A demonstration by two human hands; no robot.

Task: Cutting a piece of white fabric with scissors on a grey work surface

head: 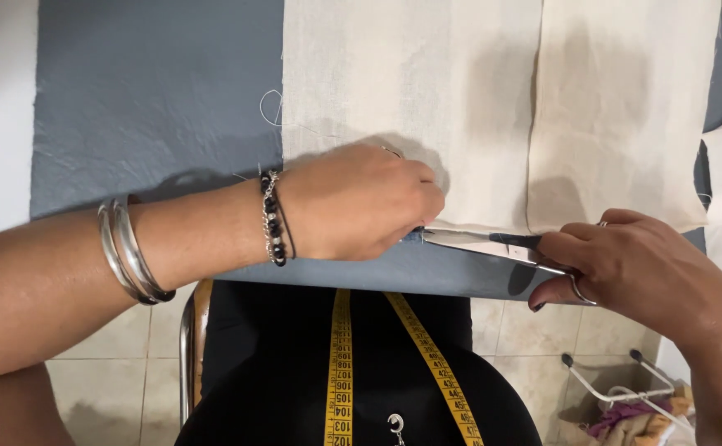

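Scissors are in my right hand, fingers closed through the handle loops, the blades lying flat along the near edge of the table with their tips under my left hand. That left hand is curled knuckles-up, pressing down the near edge of the cream fabric, which spreads from the near edge toward the far edge over the grey table cover; its fingertips are tucked under, so I cannot tell whether they pinch the cloth or only pin it. By my judgement I am mid-cut along the fabric's near edge, and the next snip calls for keeping the cloth taut and flat while the blades follow the edge straight. A yellow tape measure hangs down my front. No containers show clearly; near the lower right, a white wire stand with some cloth scraps sits on the tiled floor.
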